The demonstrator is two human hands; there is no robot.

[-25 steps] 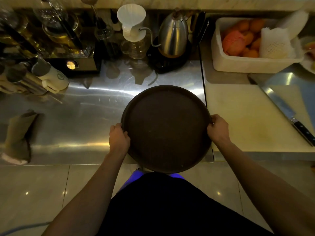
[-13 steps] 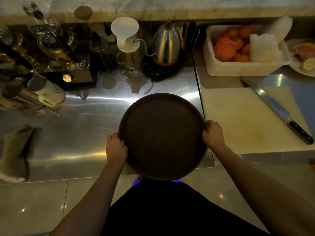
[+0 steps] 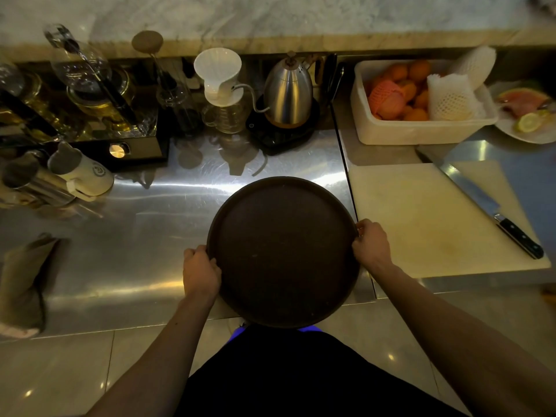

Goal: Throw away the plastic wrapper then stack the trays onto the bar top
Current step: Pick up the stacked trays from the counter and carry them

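Observation:
A round dark brown tray [image 3: 284, 251] hangs over the front edge of the steel counter [image 3: 144, 236], flat side up. My left hand [image 3: 200, 273] grips its left rim and my right hand [image 3: 371, 246] grips its right rim. Whether more trays lie under it I cannot tell. The marble bar top [image 3: 270, 19] runs along the back, raised above the counter. No plastic wrapper is in view.
Behind the tray stand a steel kettle [image 3: 287, 91], a white dripper [image 3: 218, 75] and glass jars [image 3: 90, 85]. A cutting board [image 3: 433, 218] with a knife [image 3: 493, 212] lies to the right, behind it a white tub of oranges [image 3: 418, 130]. A cloth [image 3: 21, 284] lies at the left.
The view has tilted up, so more of the marble bar top shows. The tray, held in both hands, has shifted slightly left and lower in the view.

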